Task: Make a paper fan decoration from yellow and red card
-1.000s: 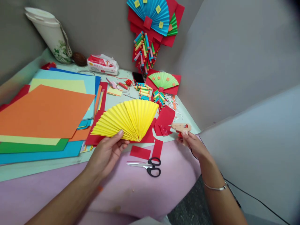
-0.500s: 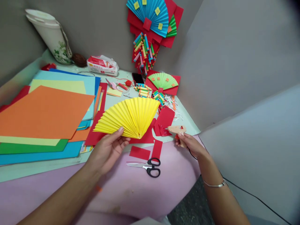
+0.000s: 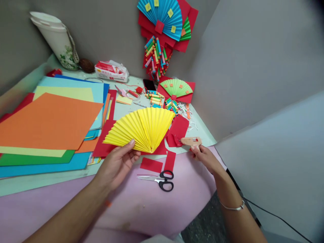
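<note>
A pleated yellow paper fan (image 3: 141,128) is spread out in front of me, its lower left edge pinched by my left hand (image 3: 121,160) with the thumb on top. My right hand (image 3: 204,157) grips a tan hot glue gun (image 3: 190,141), whose nozzle points left over red paper pieces (image 3: 179,126). Fingers and palm hide the glue gun's handle. Below the fan lie two small red paper strips (image 3: 151,164) and scissors (image 3: 164,180) with black handles, which neither hand touches.
Coloured paper sheets (image 3: 50,121) are stacked on the left. Behind the fan are a tissue pack (image 3: 112,71), a phone (image 3: 149,85), small paper rolls (image 3: 155,98) and a light green fan (image 3: 176,87). A blue fan decoration (image 3: 162,17) hangs on the wall. A black cord (image 3: 275,212) runs at right.
The yellow fan in my left hand has shifted slightly down and right. The glue gun has turned a little in my right hand, and its nozzle stays over the red paper.
</note>
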`<move>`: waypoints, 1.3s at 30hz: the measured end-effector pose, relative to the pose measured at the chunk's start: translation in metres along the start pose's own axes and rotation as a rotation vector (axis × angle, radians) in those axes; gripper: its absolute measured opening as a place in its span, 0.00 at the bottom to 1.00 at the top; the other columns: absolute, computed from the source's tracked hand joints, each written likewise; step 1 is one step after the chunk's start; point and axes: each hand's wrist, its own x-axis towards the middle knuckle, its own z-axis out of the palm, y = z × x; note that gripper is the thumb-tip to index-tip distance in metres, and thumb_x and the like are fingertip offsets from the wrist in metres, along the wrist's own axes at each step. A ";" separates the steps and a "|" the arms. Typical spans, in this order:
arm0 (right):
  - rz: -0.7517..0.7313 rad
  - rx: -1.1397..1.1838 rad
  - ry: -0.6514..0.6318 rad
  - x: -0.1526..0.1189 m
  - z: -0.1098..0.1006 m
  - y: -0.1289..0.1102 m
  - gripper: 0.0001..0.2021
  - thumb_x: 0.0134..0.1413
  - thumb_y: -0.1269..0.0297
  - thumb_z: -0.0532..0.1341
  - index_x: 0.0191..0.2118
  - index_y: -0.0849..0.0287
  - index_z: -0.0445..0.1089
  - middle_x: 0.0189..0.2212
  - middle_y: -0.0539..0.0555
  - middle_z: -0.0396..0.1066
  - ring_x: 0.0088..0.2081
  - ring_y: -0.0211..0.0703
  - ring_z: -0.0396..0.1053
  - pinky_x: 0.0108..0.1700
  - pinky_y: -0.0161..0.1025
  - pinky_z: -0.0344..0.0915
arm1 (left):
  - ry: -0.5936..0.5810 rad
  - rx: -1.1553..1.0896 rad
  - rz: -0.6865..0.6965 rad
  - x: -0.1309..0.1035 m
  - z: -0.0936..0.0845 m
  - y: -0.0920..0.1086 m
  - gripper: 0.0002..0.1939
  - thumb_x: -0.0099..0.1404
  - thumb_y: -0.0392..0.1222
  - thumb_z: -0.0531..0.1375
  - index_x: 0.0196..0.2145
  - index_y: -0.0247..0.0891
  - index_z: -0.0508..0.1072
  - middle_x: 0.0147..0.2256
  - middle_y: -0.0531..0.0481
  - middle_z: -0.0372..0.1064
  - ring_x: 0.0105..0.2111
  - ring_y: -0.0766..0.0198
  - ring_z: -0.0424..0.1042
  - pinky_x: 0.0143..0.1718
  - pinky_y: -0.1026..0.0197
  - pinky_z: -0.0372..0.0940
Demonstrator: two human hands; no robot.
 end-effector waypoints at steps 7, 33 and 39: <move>-0.005 0.004 0.084 -0.010 -0.018 0.010 0.26 0.54 0.37 0.57 0.33 0.60 0.70 0.28 0.53 0.70 0.28 0.41 0.64 0.33 0.38 0.59 | 0.010 0.003 -0.014 -0.001 -0.001 0.000 0.04 0.60 0.28 0.64 0.34 0.32 0.78 0.31 0.49 0.74 0.25 0.68 0.73 0.25 0.67 0.72; 0.120 -0.271 0.326 -0.010 -0.026 0.048 0.23 0.50 0.39 0.58 0.23 0.57 0.64 0.20 0.48 0.64 0.25 0.41 0.60 0.27 0.37 0.51 | 0.023 0.123 0.087 -0.002 -0.003 0.003 0.07 0.52 0.36 0.71 0.29 0.32 0.78 0.28 0.51 0.73 0.24 0.69 0.71 0.25 0.70 0.71; 0.112 -0.359 0.341 -0.015 -0.023 0.044 0.22 0.51 0.41 0.57 0.23 0.57 0.66 0.20 0.49 0.64 0.26 0.43 0.61 0.28 0.37 0.51 | 0.032 0.155 0.135 -0.005 -0.002 0.009 0.09 0.51 0.37 0.71 0.30 0.33 0.77 0.28 0.53 0.73 0.24 0.70 0.70 0.24 0.70 0.69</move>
